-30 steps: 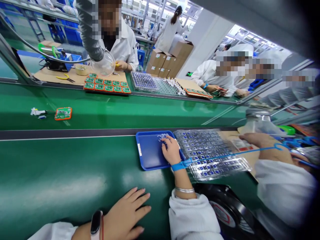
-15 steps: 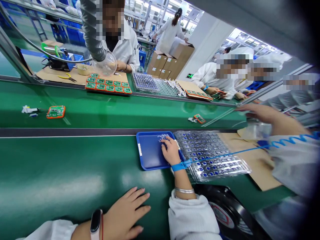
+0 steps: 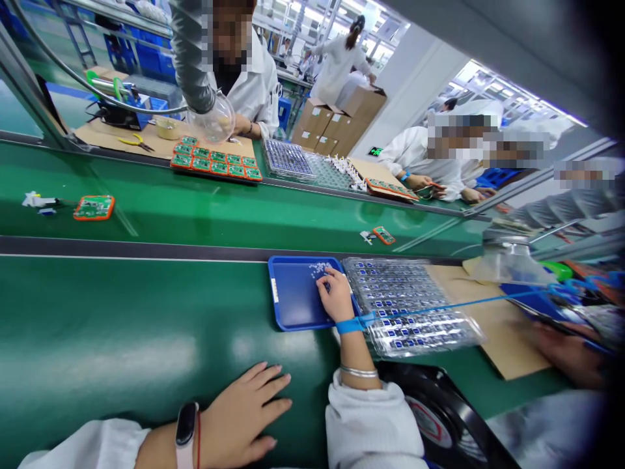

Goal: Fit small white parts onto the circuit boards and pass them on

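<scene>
My right hand (image 3: 336,296) rests in a blue plastic tray (image 3: 293,299), its fingertips at a small heap of tiny white parts (image 3: 321,266). A blue wrist strap (image 3: 349,325) and a silver bangle (image 3: 359,372) circle that wrist. Whether those fingers hold a part is too small to tell. My left hand (image 3: 239,417) lies flat on the green conveyor belt (image 3: 122,326), fingers apart and empty, with a smart band (image 3: 186,423) on its wrist. Right of the tray lies a stack of clear blister trays (image 3: 395,293) holding small blue-and-white components.
Orange-framed circuit boards (image 3: 94,208) (image 3: 384,235) lie on the far belt. A co-worker's hand (image 3: 566,352) works on a cardboard sheet (image 3: 502,332) at right. A black round object (image 3: 430,404) sits near my right sleeve. Co-workers sit across the line, behind rows of boards (image 3: 215,161).
The boards on the far belt have slid left. The co-worker's hand has dropped from above the belt to the lower right. My hands have barely moved.
</scene>
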The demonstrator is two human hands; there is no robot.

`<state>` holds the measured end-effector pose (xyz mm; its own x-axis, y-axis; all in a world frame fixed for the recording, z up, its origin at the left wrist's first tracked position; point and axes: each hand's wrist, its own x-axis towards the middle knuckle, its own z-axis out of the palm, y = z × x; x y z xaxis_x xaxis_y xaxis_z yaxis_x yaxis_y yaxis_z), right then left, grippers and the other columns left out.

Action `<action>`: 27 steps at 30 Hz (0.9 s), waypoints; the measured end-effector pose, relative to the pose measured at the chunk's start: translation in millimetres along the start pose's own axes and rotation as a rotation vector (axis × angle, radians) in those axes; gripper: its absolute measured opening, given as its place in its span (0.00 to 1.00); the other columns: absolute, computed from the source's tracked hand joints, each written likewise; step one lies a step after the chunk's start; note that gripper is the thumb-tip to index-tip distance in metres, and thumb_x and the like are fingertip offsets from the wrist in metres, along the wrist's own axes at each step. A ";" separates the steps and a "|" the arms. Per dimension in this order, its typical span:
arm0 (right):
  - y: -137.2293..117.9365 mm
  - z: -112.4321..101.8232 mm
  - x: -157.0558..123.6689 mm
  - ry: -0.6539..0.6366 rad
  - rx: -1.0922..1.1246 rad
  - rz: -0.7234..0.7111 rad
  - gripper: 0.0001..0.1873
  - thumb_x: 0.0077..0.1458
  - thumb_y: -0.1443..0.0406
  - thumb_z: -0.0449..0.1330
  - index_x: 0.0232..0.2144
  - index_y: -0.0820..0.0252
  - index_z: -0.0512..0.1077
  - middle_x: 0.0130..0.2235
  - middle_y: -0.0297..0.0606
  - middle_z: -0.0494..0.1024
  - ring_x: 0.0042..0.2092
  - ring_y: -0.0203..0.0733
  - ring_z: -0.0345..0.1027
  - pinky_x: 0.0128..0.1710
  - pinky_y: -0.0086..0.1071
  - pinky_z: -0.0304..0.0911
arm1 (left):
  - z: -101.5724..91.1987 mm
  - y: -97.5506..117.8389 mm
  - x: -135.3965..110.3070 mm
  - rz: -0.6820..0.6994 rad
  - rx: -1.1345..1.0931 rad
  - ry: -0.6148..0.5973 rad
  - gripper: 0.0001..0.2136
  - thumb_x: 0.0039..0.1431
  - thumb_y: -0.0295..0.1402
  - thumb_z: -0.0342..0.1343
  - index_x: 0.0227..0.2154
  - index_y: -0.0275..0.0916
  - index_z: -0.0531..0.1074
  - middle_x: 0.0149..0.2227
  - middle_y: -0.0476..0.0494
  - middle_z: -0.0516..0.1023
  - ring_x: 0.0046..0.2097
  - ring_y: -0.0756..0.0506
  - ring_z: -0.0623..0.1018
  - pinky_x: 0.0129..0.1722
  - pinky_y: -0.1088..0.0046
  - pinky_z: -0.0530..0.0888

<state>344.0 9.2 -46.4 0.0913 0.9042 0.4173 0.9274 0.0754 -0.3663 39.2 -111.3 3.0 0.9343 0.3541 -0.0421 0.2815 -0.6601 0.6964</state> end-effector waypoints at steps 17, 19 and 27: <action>-3.5 4.8 11.3 -0.011 0.073 0.020 0.08 0.50 0.65 0.53 0.26 0.61 0.71 0.45 0.49 0.71 0.49 0.49 0.63 0.50 0.47 0.58 | -2.0 0.1 1.1 -0.002 -0.003 -0.055 0.28 0.54 0.35 0.55 0.59 0.42 0.57 0.64 0.40 0.51 0.65 0.37 0.52 0.62 0.52 0.51; -4.6 4.2 11.5 -0.008 0.080 0.025 0.08 0.51 0.65 0.53 0.26 0.61 0.71 0.45 0.49 0.71 0.49 0.49 0.63 0.51 0.46 0.58 | 0.1 -0.7 0.3 0.008 -0.001 -0.032 0.29 0.53 0.34 0.55 0.58 0.42 0.57 0.64 0.40 0.51 0.65 0.38 0.52 0.62 0.52 0.52; -4.6 5.5 10.3 0.005 0.099 0.028 0.11 0.51 0.69 0.51 0.32 0.62 0.73 0.45 0.49 0.71 0.49 0.48 0.63 0.52 0.46 0.58 | -4.5 1.9 2.3 0.016 0.086 -0.019 0.29 0.52 0.34 0.56 0.58 0.42 0.58 0.63 0.39 0.54 0.64 0.37 0.55 0.61 0.52 0.56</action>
<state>338.7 20.4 -45.0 0.1183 0.9045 0.4097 0.8841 0.0918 -0.4581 40.9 -108.7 7.4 0.9425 0.3311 -0.0461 0.2839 -0.7199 0.6333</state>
